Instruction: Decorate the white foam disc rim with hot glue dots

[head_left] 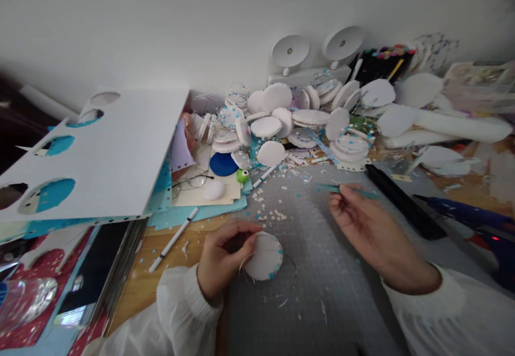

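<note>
Left hand (pixel 223 257), at 7 o'clock on the grey cutting mat (pixel 322 270): fingers curled, pinching the left edge of a white foam disc (pixel 263 257) with blue specks along its rim; the disc lies on the mat. Right hand (pixel 368 232), at 4 o'clock: fingertips pinched on teal tweezers (pixel 346 190), held level and pointing to 9 o'clock. A heap of similar discs (pixel 298 120) at 12 o'clock on the table (pixel 140 286). White sheet with round cut-outs (pixel 104 157) at 9 o'clock. White pen (pixel 174 239) just beside the left hand. Blue glue gun (pixel 470 214) at 3 o'clock.
</note>
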`<state>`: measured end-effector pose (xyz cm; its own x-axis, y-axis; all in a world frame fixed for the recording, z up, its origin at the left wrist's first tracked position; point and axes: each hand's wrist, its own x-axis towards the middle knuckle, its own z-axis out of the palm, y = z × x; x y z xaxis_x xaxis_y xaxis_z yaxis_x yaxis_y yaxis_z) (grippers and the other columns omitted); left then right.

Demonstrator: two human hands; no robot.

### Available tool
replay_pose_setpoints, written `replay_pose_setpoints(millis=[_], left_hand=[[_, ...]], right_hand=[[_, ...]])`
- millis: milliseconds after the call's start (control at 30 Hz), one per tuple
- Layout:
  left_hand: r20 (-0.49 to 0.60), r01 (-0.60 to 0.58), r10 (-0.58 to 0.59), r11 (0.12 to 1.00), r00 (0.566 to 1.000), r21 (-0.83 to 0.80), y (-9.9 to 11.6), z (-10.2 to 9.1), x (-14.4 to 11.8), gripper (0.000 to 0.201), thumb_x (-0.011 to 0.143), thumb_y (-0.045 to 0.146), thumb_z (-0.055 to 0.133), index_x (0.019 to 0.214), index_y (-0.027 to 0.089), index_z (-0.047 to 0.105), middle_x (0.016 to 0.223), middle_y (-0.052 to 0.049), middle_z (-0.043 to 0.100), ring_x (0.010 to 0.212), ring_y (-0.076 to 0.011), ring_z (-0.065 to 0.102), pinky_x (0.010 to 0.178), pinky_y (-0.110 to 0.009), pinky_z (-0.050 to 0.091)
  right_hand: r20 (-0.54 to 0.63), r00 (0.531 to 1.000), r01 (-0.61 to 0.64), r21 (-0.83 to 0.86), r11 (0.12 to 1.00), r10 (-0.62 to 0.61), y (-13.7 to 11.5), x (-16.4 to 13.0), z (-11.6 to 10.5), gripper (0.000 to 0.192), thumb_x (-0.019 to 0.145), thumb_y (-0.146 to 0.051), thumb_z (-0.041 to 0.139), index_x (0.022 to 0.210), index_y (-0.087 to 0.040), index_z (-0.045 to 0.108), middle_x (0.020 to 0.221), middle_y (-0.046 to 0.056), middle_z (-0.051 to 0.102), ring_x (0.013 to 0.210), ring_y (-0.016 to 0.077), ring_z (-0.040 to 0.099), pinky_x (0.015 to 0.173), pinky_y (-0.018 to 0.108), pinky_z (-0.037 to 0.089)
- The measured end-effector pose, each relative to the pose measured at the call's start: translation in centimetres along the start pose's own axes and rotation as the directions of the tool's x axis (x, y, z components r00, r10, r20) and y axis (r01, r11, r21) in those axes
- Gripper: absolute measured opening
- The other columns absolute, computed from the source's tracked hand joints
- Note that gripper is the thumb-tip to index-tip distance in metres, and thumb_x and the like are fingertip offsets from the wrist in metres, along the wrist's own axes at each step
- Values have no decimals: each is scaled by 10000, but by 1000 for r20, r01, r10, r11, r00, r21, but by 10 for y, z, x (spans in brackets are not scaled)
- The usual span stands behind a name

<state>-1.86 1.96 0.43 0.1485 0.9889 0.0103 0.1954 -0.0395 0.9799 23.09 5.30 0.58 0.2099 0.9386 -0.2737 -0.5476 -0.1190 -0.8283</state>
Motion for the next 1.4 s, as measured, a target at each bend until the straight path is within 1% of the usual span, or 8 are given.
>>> replay_pose_setpoints(millis=[267,500,600,700,767,933,1100,1400], left_hand=[[-4,-109,109,992,994,66,3,-1,0,138,771,187,642,865,149,736,790,-72,715,707,-161,650,594,-214,499],[-10,-171,173,982,985,80,6,-2,0,130,766,147,644,860,160,733,791,-53,725,736,-149,658,655,-211,510],[-25,-151,154,986,988,72,5,-2,-1,128,775,151,651,870,168,734,809,-49,731,752,-148,665,663,-207,515],[-10,-116,117,991,993,64,2,-1,-2,134,785,156,657,888,185,737,836,-41,736,777,-145,673,683,-199,521],[0,-101,101,993,995,63,1,-1,-2,134,789,165,664,895,197,739,844,-34,739,782,-140,676,688,-192,523],[19,-112,111,992,994,61,-2,-3,-2,162,795,183,674,933,233,742,893,-24,749,817,-137,683,730,-195,533],[22,-91,90,995,996,46,-4,-4,-2,158,804,196,674,934,257,741,888,-7,745,810,-131,687,761,-205,539],[85,-189,178,971,980,143,-4,1,-1,135,782,190,688,903,213,745,827,-33,754,753,-150,702,670,-200,552]], right_hand=[[75,989,140,-173,975,-128,1,-12,11,220,593,-304,843,697,-229,664,673,-44,597,606,54,542,580,147,478],[87,979,201,-277,940,-184,8,-12,8,221,613,-320,827,707,-242,643,746,-37,629,579,69,538,539,195,452],[169,955,291,-367,883,-245,9,-13,4,153,692,-304,780,739,-258,641,772,-29,639,580,80,546,555,225,450],[267,909,412,-473,779,-319,7,-16,3,96,738,-285,744,737,-264,651,699,-16,624,589,109,562,566,256,457],[291,893,449,-512,732,-343,5,-18,5,94,737,-286,742,714,-259,654,681,-4,628,586,126,572,550,268,465],[317,878,478,-525,704,-359,5,-18,7,100,737,-266,738,707,-238,647,714,9,663,567,122,592,513,246,484],[344,853,522,-538,662,-393,6,-16,6,80,747,-233,724,730,-221,647,687,-3,645,618,116,621,544,206,506],[350,850,527,-545,652,-394,8,-17,5,79,759,-257,713,749,-215,647,711,-3,649,538,91,588,490,192,491]])
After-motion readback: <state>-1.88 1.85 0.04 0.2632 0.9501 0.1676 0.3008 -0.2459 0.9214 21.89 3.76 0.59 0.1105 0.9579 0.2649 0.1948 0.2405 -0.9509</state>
